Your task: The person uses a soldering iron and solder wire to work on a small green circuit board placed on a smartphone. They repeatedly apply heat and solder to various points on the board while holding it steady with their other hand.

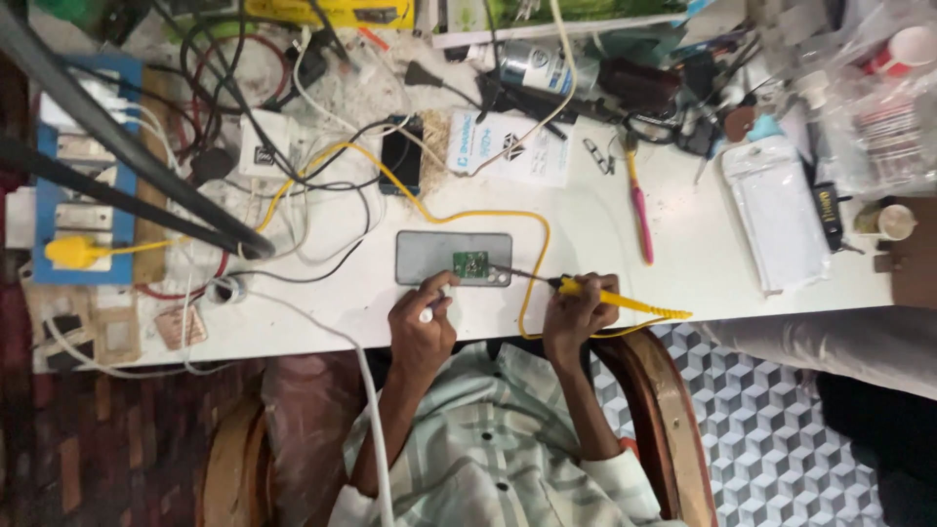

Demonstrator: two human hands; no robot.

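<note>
A grey phone (429, 256) lies face down on the white table (683, 278), with a small green circuit board (469, 264) resting on its right part. My right hand (578, 314) grips a yellow soldering iron (625, 301) whose dark tip reaches left to the board's edge. Its yellow cable (508, 217) loops over the table behind the phone. My left hand (422, 320) rests at the table's front edge just below the phone, fingers curled around a small white piece (427, 314), and the fingertips touch the phone near the board.
A blue socket board (83, 185) with plugs and tangled wires fills the left side. A dark phone (401, 156), a paper card (508, 146), a pink-handled tool (640, 220) and a white pouch (781, 215) lie behind. Another person's grey trouser leg (830, 337) is at the right.
</note>
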